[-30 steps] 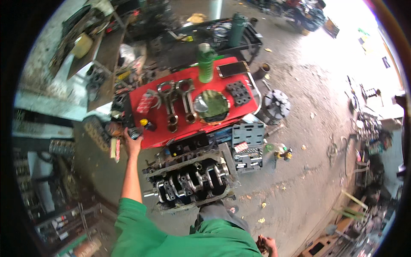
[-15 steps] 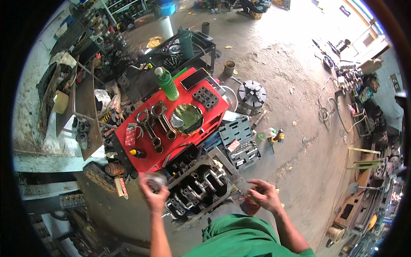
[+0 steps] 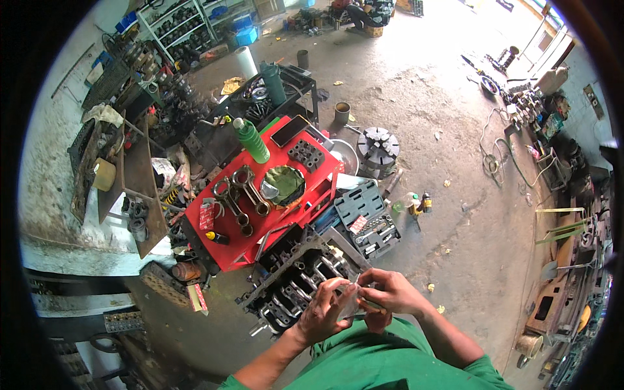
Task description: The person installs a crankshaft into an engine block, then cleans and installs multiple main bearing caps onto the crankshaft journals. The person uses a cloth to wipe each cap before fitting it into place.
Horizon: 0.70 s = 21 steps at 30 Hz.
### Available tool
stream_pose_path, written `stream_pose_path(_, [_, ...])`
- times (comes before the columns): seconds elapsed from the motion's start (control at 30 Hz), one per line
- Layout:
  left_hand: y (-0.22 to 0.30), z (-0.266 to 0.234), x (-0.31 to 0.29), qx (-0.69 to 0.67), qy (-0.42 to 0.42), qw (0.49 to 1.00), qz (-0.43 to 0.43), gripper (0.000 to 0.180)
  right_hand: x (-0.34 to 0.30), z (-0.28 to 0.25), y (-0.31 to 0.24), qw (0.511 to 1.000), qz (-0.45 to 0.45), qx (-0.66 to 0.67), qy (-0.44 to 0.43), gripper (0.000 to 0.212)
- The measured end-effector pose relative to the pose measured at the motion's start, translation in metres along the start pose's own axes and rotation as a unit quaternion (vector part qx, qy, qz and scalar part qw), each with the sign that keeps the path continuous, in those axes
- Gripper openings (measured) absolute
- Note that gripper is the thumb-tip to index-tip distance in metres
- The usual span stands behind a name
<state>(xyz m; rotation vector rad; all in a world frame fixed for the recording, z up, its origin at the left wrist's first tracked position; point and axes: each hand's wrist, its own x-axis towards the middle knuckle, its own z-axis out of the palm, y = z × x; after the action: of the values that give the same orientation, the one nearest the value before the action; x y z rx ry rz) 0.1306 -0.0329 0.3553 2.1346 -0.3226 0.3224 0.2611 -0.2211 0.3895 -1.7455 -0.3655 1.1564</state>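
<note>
in the lower middle of the frame the left hand (image 3: 320, 315) and the right hand (image 3: 390, 296) meet above the green shirt, their fingers grasping a small pale see-through thing (image 3: 349, 303) between them; the left fingers curve about its near side, the right ones pinch its far edge, and most of it is hidden. just beside the left hand, below the centre, lies an engine block (image 3: 278, 273) with a shiny crankshaft (image 3: 314, 281) set in it. above that, left of centre, stands a red surface (image 3: 233, 253), tilted in view. on it two connecting rods (image 3: 253, 193) lie side by side, with a round dish (image 3: 286, 184) of something green to their right, a dark cluster of small blocks (image 3: 305, 155) further up, and a green bottle (image 3: 255, 143) standing near the top edge by a dark phone (image 3: 290, 131). a red and white packet (image 3: 207, 214) and a small black bottle (image 3: 218, 238) with a yellow cap sit at the left end. right of the surface, mid-frame, an open socket case (image 3: 359, 203) rests near a round slotted chuck (image 3: 378, 149).
</note>
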Motion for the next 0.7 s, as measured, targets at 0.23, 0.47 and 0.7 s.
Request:
stream_pose_path(0.23, [0.012,-0.003,0.010,0.004,-0.079,0.997,0.001,0.111,-0.016,-0.002,0.036,0.999,0.028,0.014,-0.006,0.033])
stream_pose_path(0.47, [0.019,0.023,0.009,-0.087,-0.108,0.990,0.023,0.112,-0.059,-0.008,0.071,0.901,0.166,0.397,-0.047,0.029])
stream_pose_path(0.7, [-0.047,0.010,0.043,-0.106,-0.187,0.973,0.087,0.091,-0.068,-0.031,0.080,0.894,0.127,0.430,0.000,0.025])
